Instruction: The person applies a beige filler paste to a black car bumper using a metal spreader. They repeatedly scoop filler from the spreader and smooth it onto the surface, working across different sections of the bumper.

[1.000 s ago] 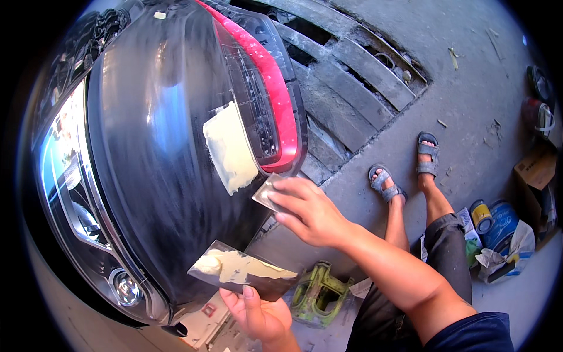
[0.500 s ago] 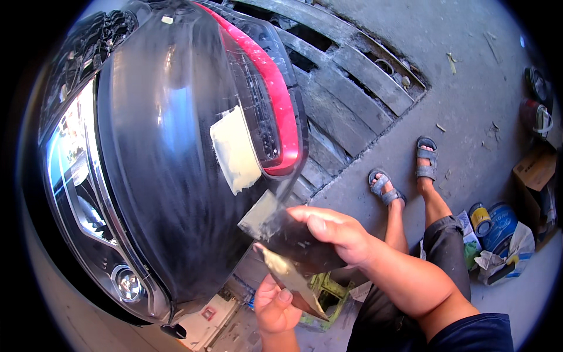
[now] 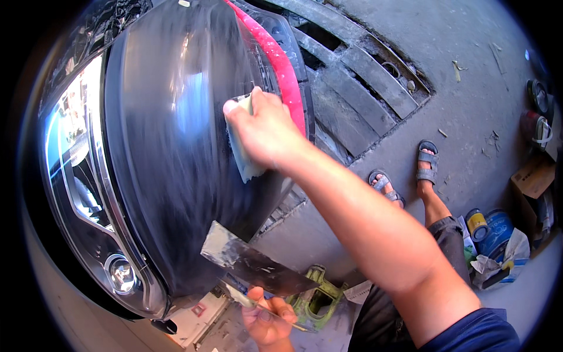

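Note:
My right hand (image 3: 264, 126) is on the black car bumper (image 3: 170, 193), over a pale filler patch (image 3: 249, 167) beside the red strip (image 3: 284, 76). Its thumb and a raised finger are apart and touch near the patch's edges; the other fingers are hidden, and I see no tool in it. Lower down, my left hand (image 3: 270, 320) is closed on two thin flat putty spreaders. The dark spreader (image 3: 264, 267) has pale filler smeared on its far end. Below it, the other spreader (image 3: 237, 294) carries some filler too and is partly covered by my fingers.
A headlight (image 3: 85, 176) curves along the left. Grey slats (image 3: 352, 94) cover a floor pit beyond the bumper. A yellow-green plastic stand (image 3: 322, 302) is below my right forearm. Blue and yellow cans (image 3: 498, 229) and cardboard boxes (image 3: 533, 176) stand at right.
My right hand has let go of the dark spreader and moved up and left onto the filler patch. The dark spreader is now with the other one at my left hand, which moved slightly down.

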Tool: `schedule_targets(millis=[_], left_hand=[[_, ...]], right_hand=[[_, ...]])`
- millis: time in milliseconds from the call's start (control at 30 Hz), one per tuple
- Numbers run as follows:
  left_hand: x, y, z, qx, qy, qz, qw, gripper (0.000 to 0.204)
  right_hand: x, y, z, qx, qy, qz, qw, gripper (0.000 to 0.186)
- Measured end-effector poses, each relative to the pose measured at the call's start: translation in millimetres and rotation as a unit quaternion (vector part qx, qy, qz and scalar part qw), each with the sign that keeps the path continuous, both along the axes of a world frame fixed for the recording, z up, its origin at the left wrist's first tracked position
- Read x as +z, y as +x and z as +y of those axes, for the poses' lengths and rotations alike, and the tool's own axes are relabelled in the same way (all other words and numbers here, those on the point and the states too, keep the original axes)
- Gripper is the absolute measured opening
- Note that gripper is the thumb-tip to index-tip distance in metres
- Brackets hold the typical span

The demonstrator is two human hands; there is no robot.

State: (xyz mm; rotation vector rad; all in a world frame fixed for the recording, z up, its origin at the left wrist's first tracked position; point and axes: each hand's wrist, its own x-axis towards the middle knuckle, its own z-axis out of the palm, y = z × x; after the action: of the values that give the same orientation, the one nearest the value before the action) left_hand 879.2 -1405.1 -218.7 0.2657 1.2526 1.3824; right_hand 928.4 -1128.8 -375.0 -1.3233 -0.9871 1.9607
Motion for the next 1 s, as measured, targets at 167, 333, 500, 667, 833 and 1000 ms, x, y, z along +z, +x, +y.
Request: schedule_targets(millis=[167,333,500,667,833,1000], left_hand=[[10.2,-9.7,-3.0,-0.036,0.026,0.103,0.994,0.045],[12.5,-14.2,8.3,-0.08,0.023,0.074,0.994,0.045],[13.7,-14.7,9.6,-0.069,0.018,0.063,0.996,0.046],[15.1,-4.9,15.1,-0.012,0.026,0.019,0.999,0.05],[15.6,-2.3,11.8,0.036,0.021,-0.006,0.999,0.052],[20.3,-6.1,5.0,0.021,0.015,-0.017,1.0,0.052]], right_hand=[[6.1,-19.9,-65.9,-0.058,0.039,-0.001,0.998,0.08],[-0.3,-20.7,-115.5,-0.071,0.039,0.024,0.996,0.08],[-9.4,-27.6,-152.6,-0.026,0.069,-0.017,0.997,0.082],[-4.7,-15.4,-157.6,0.005,0.062,-0.039,0.997,0.082],[9.0,-25.2,-163.2,-0.041,0.151,-0.029,0.987,0.078],[12.2,-14.7,-171.2,-0.064,0.158,0.03,0.985,0.075]])
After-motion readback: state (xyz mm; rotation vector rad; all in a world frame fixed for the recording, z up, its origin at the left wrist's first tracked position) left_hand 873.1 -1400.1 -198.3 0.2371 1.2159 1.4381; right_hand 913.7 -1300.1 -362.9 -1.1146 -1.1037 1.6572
